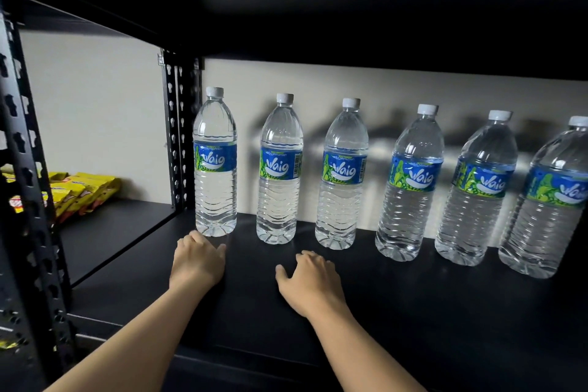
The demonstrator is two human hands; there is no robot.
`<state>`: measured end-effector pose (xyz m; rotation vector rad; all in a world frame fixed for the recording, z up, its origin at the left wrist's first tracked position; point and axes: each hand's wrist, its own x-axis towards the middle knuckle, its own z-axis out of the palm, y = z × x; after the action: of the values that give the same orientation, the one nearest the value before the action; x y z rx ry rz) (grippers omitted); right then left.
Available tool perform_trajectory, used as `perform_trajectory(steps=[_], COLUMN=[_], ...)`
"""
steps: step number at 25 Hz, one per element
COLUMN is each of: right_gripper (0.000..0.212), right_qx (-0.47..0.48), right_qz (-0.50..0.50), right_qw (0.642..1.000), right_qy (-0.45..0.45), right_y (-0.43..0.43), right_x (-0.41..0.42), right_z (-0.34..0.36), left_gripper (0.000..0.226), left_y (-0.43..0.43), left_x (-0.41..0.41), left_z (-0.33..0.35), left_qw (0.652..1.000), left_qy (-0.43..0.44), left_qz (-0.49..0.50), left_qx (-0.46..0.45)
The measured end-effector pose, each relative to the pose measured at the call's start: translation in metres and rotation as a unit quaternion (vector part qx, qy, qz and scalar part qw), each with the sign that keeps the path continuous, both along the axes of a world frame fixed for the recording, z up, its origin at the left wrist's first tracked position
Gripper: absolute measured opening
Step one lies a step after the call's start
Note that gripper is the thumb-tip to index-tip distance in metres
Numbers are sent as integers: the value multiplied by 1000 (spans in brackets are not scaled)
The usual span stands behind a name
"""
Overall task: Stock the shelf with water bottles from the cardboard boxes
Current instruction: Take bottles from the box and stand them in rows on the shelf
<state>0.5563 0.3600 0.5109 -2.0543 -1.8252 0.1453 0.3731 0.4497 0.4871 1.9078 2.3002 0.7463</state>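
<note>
Six water bottles (410, 191) stand upright in one row along the back of the black shelf (413, 312), caps on and labels facing out, running from 10 o'clock to 3 o'clock across the view.

The left hand (199, 259) lies at 6 o'clock of the leftmost bottle (215, 169), just short of its base; contact cannot be confirmed. Its fingers (194, 240) are loosely curled and grasp nothing.

The right hand (310, 280) lies over the shelf at 6 o'clock of the gap between the second bottle (278, 175) and third bottle (342, 181), apart from both, fingers (313, 259) relaxed and released.

Yellow snack packets (79, 191) lie at 9 o'clock, beyond the post (178, 137).
</note>
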Motion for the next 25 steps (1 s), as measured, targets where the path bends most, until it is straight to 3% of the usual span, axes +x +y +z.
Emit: perform_trajectory(steps=[3, 7, 11, 13, 17, 21, 25], right_gripper=[45, 39, 53, 58, 61, 45, 38], right_qx=[21, 19, -47, -7, 140, 200, 105], right_qz=[0, 24, 58, 61, 61, 68, 133], right_qw=[999, 994, 994, 994, 983, 977, 982], right_qy=[-28, -102, -80, -94, -98, 17, 84], right_y=[-4, -19, -59, -92, -151, -183, -196], right_x=[-1, -5, -11, -17, -44, -75, -113], right_z=[1, 3, -9, -23, -59, -79, -92], left_gripper=[55, 66, 77, 66, 32, 30, 32], left_y=[-34, -93, -171, -216, -264, -273, -287], left_x=[-2, -10, -29, -49, -92, -122, -142], left_z=[-2, 2, -15, -37, -81, -104, -142], left_qw=[995, 986, 976, 971, 993, 990, 966], left_qy=[79, 88, 81, 21, -56, -120, -178], left_qz=[-50, -128, -198, -231, -101, 59, 143], left_qx=[-36, -66, 36, 66, 21, -49, -121])
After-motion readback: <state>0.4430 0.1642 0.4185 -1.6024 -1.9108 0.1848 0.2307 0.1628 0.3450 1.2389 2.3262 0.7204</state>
